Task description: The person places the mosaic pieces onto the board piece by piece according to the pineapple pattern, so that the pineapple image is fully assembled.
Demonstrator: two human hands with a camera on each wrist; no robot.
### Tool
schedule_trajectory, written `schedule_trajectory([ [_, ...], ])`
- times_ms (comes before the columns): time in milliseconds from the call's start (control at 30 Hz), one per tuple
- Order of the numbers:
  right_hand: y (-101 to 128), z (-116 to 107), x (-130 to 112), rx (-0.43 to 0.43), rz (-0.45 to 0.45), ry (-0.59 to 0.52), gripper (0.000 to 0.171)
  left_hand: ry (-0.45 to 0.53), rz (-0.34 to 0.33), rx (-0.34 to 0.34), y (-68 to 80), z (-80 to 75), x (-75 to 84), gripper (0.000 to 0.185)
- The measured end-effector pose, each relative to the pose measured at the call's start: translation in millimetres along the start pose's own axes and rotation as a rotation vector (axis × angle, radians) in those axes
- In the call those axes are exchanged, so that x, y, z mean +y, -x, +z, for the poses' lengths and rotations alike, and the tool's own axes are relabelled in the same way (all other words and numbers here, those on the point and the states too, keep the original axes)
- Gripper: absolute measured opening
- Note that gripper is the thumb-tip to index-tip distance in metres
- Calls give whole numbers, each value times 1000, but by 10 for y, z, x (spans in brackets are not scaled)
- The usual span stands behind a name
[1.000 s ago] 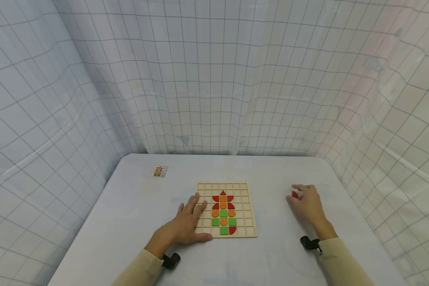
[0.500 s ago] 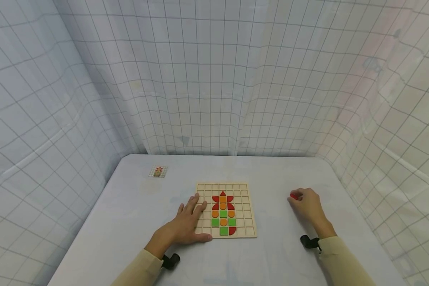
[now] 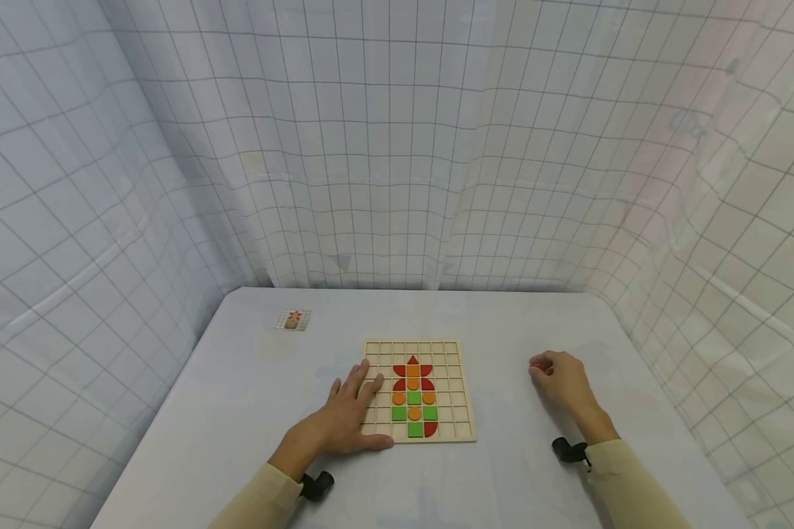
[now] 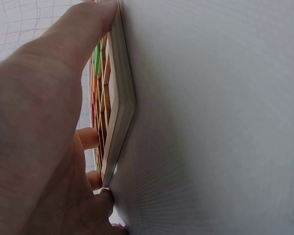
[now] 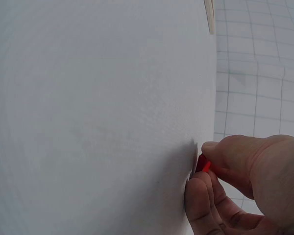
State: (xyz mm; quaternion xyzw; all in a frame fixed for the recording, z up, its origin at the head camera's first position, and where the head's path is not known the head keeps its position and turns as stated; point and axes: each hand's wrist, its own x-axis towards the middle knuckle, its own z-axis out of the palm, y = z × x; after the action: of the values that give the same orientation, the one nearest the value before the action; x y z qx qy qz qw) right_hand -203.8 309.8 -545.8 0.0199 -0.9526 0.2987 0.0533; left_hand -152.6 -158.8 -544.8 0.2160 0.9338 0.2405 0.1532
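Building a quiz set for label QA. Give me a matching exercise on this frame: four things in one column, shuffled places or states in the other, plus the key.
Things:
1. left hand
2. right hand
3. small picture card
4. red triangle

Places or states:
A. at the top of the coloured figure on the wooden grid board
B. pinches a red piece
C. lies alone at the table's far left
D. rests flat on the board's left edge

Pairs: 1-D, 2-B, 3-C, 4-A

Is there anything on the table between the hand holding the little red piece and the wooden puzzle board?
No. The right hand pinches the red piece off to the side of the wooden grid board, and only bare table shows between them.
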Motion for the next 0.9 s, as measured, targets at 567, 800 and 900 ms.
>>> schedule_trajectory([
  [567, 145, 133, -264, 35, -79, 16, 6, 14, 6, 5, 8, -2, 19, 123],
  [800, 133, 104, -248, -39, -32, 32, 12, 21, -8, -8, 18, -8, 34, 123],
  [900, 130, 117, -247, -77, -36, 24, 10, 13, -11, -4, 18, -4, 28, 123],
])
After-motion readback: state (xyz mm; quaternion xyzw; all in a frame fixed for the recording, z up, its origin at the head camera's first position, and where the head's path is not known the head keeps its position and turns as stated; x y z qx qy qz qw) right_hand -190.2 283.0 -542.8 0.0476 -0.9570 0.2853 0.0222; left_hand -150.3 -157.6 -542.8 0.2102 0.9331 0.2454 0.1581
